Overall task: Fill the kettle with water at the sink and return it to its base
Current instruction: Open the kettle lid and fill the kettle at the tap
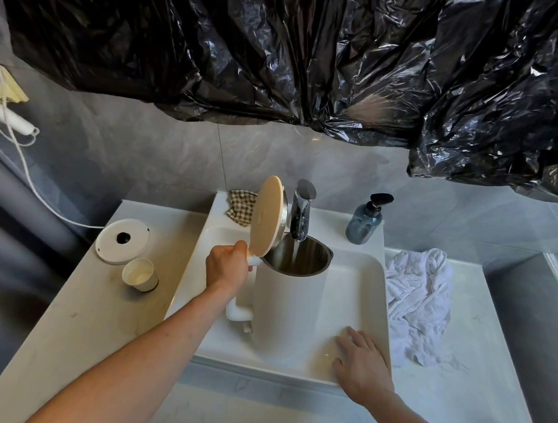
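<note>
I see a white kettle (287, 301) standing in the sink (367, 272), its lid (266, 217) tipped up and a stream of water (295, 252) falling from the tap (302, 210) into its open mouth. My left hand (227, 268) is clenched around the top of the handle (242, 305) on the kettle's left side, while my right hand (361, 364) lies flat and released on the sink's near right rim, just beside the kettle but holding nothing. The round base (123, 241) sits well apart on the counter (88, 312) to the left, with a cup (140, 274) just near of it.
</note>
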`<act>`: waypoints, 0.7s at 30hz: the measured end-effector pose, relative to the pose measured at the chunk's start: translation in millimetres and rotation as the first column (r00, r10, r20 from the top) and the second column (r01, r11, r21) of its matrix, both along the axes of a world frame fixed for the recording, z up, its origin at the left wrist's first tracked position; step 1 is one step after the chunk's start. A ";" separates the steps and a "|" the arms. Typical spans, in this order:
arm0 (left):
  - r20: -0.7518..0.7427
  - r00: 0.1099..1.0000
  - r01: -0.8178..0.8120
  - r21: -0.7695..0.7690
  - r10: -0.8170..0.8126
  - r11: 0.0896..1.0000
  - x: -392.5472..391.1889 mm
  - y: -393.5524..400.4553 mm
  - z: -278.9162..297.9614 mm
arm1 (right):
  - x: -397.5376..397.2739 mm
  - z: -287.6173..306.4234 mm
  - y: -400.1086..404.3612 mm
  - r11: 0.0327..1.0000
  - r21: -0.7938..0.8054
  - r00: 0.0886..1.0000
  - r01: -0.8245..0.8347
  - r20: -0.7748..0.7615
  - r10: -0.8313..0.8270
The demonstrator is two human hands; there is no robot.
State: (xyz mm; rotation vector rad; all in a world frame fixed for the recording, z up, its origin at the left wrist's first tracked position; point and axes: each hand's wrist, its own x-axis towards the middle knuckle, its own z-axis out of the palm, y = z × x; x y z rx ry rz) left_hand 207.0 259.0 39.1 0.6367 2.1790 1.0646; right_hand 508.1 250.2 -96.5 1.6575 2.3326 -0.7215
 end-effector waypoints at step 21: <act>0.015 1.000 -0.013 -0.001 0.013 1.000 -0.4 0.6 0.2 | 0.3 0.9 -0.2 1.000 0.005 0.999 -0.022 0.043 0.022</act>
